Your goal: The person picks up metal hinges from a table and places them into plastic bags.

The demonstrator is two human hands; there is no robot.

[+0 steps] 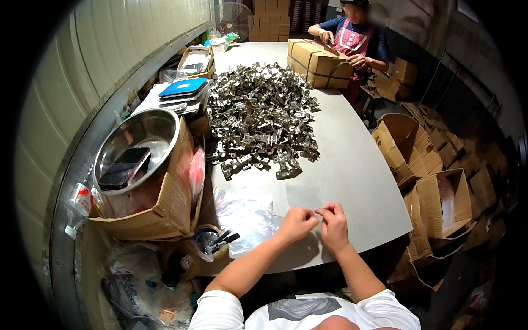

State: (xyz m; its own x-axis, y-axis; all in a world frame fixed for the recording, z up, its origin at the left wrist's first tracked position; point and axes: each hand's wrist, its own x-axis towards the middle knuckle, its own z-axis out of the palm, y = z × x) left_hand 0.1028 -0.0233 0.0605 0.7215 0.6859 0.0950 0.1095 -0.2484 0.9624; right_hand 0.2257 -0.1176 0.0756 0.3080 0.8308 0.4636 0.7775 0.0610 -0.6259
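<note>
- Film (316,213), thin and clear, is being pinched between the fingertips of both hands, close together over the table's near end.
- By the left hand (300,223), it is being gripped between thumb and curled fingers; by the right hand (334,226), between thumb and forefinger.
- A faint clear sheet (300,194) is being partly covered by the left hand; whether it is joined to the film cannot be told.
- Clear bags (242,217) are being kept in a loose pile, left of the left hand.
- Pens (226,240) are being held in a round holder at the table's near left edge.
- Beyond the bags, the table (352,165) is being covered by a heap of metal parts (261,110).
- To the left, a phone (125,166) is being held in a bowl (171,124), itself being supported by a carton (179,201).
- At the far right, a strapped box (316,63) is being handled by a co-worker (379,47).
</note>
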